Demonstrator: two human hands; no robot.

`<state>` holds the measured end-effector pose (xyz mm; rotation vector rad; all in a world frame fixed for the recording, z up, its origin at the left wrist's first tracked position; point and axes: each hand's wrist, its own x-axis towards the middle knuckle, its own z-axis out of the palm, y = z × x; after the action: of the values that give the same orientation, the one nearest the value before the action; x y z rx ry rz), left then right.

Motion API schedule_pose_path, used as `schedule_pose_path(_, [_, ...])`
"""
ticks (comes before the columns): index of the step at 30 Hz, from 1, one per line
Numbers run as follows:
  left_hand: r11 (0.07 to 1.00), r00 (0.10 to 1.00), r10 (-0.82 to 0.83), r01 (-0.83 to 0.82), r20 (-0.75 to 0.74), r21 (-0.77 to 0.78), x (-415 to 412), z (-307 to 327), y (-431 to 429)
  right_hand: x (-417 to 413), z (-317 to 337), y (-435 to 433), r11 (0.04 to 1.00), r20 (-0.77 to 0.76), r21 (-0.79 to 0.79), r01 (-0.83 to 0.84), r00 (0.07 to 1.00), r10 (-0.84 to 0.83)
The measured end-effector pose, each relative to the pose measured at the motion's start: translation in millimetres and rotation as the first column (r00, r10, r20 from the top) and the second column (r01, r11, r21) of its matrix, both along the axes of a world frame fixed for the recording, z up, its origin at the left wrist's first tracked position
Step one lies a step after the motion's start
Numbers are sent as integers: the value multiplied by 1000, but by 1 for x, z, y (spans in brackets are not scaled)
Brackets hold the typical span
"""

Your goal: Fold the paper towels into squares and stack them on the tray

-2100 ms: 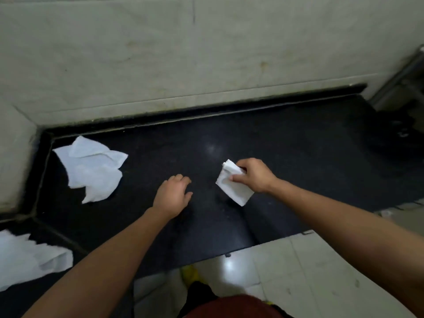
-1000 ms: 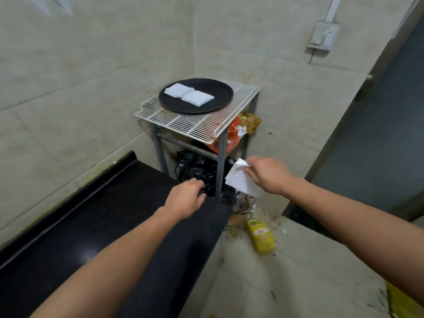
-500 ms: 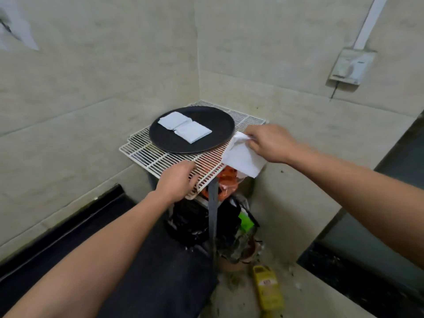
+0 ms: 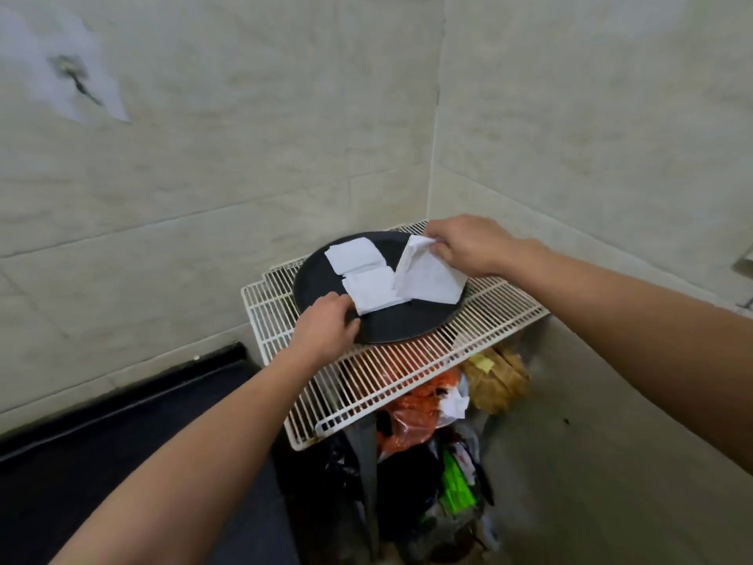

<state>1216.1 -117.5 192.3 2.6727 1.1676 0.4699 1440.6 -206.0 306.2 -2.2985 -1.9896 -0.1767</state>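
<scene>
The right hand has its grip pinched shut on the top corner of the folded towel, which hangs slantwise over the right half of the tray. Half a second ago that towel was still off the tray's right rim. Now it is above the tray, so the carry is over and only the set-down is left for this piece. Its lower edge looks close to the tray, perhaps touching; the angle does not settle it.

The left hand has come up to the tray's near-left rim. Its fingers curl there, just beside a corner of the nearer of the two folded squares, but the fingertips are behind the knuckles, so I cannot tell whether this grip holds the rim or merely rests on it.

The squares lie left of the tray's centre, side by side rather than stacked, and the hanging towel covers part of the nearer one. Under the tray is the wire rack, and below it the bags are a dim jumble. The dark desk, below-left of the tray, is cut off by the frame.
</scene>
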Motion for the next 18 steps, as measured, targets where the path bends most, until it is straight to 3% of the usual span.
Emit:
schedule_pose_path(8, [996, 995, 77, -79, -56, -39, 32, -12, 76, 16, -11, 105, 973, -80, -100, -210, 976, 202])
schedule_pose_path(10, [984, 989, 116, -101, 93, -148, 41, -14, 97, 16, -14, 132, 957, -86, -142, -251, 967, 241])
schedule_pose_path(11, [955, 959, 169, -102, 229, -278, 47, -13, 107, 16, -15, 147, 950, -85, -159, -270, 962, 260])
schedule_pose_path(14, [726, 753, 394, 96, 527, -681, 62, -2, 132, 16, -21, 186, 926, -98, -202, -319, 947, 305])
schedule_pose_path(16, [647, 716, 437, 171, 545, -743, 67, 2, 145, 18, -26, 207, 918, -110, -221, -329, 944, 312])
schedule_pose_path(18, [656, 746, 421, 142, 516, -741, 69, 0, 153, 22, -32, 227, 916, -125, -235, -324, 945, 302])
